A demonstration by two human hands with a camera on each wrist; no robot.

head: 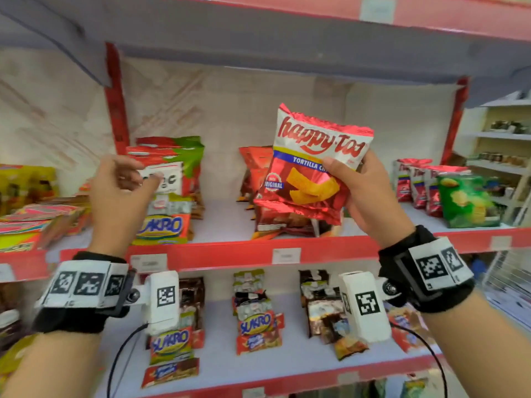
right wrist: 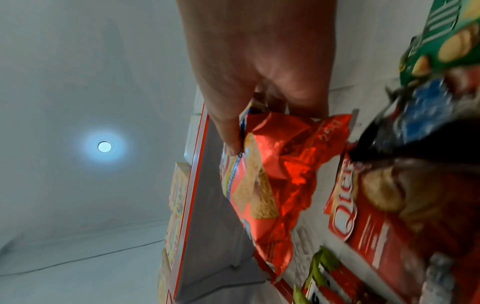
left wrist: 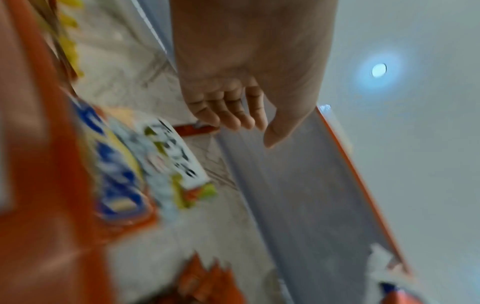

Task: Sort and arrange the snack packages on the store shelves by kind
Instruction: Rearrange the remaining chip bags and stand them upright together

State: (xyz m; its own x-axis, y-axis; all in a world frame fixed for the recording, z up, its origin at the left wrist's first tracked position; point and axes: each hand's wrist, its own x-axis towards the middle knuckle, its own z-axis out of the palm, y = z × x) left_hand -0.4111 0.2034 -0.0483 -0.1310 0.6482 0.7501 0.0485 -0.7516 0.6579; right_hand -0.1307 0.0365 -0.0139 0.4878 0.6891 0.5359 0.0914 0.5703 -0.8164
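My right hand [head: 356,182] holds a red Happy Tos tortilla chip bag [head: 313,165] upright in front of the middle shelf [head: 230,251], thumb on its front and fingers behind. The right wrist view shows the same chip bag [right wrist: 280,179] pinched by my right hand [right wrist: 249,107]. Just below it lie red-brown snack bags [head: 275,222]. My left hand [head: 123,191] hovers with loosely bent fingers, holding nothing, in front of a stack of Sukro and red-green packets [head: 169,193]. Its fingers [left wrist: 233,115] hang relaxed in the blurred left wrist view.
More red Happy Tos bags [head: 413,182] and a green chip bag [head: 465,199] stand at the shelf's right end. Flat yellow and pink packs [head: 34,222] lie at the left. The lower shelf [head: 258,377] carries Sukro and chocolate packets. A grey shelf board [head: 287,44] hangs overhead.
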